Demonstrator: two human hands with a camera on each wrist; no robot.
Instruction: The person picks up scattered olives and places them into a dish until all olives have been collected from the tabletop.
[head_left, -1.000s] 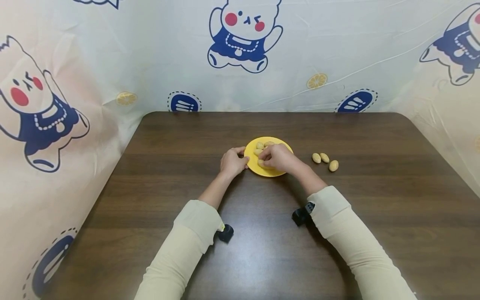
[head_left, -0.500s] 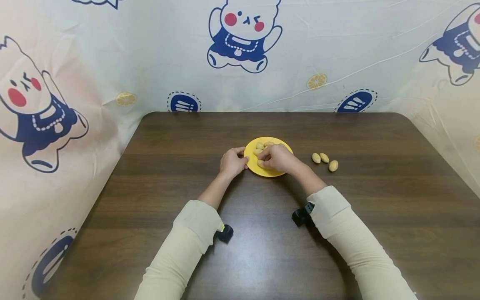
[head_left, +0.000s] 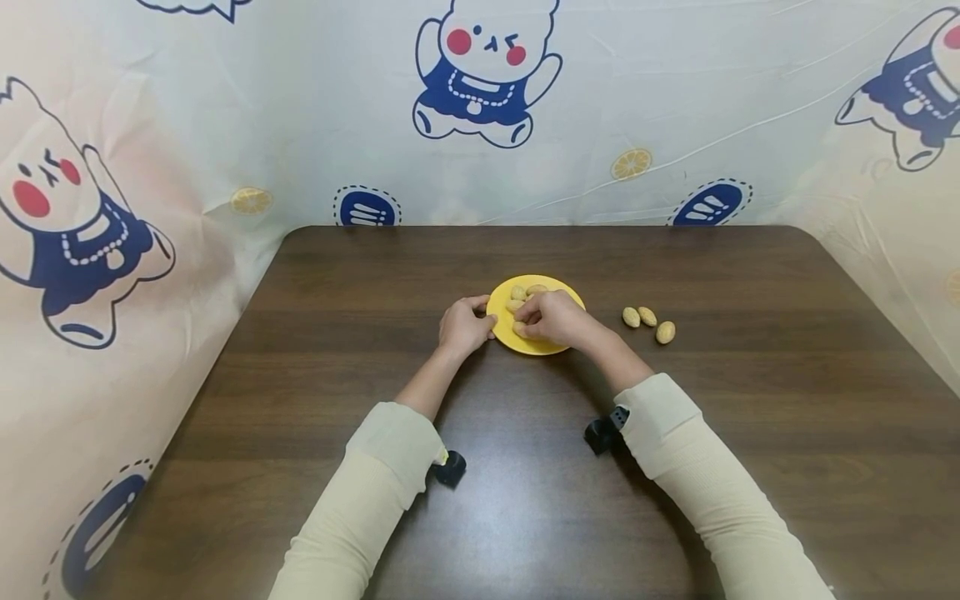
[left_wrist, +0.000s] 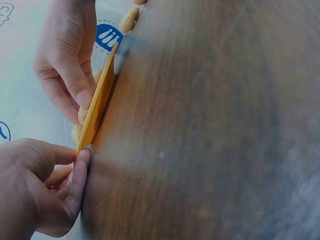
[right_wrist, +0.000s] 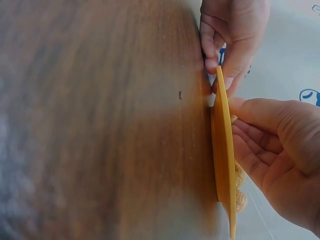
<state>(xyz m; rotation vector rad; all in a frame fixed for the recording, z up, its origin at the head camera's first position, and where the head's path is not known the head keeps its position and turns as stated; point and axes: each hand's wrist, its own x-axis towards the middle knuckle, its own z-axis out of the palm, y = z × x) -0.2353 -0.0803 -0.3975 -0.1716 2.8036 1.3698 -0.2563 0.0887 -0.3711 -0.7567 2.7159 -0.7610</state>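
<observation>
A round yellow plate (head_left: 536,348) sits on the table toward the back. My left hand (head_left: 463,327) pinches its left rim, thumb above and fingers below, as the left wrist view shows at the plate's edge (left_wrist: 102,97). Over the plate, my right hand (head_left: 558,318) holds a peanut in its shell (head_left: 520,329) between thumb and fingertips, close to the plate's surface. In the right wrist view only a small bit of that peanut (right_wrist: 233,118) shows past the thumb. Several other unshelled peanuts (head_left: 518,293) lie on the plate, partly hidden by the right hand.
To the right of the plate, three more peanuts (head_left: 647,317) lie loose on the dark wooden table (head_left: 360,333). A printed cloth (head_left: 300,108) with cartoon figures hangs behind the table and along its sides.
</observation>
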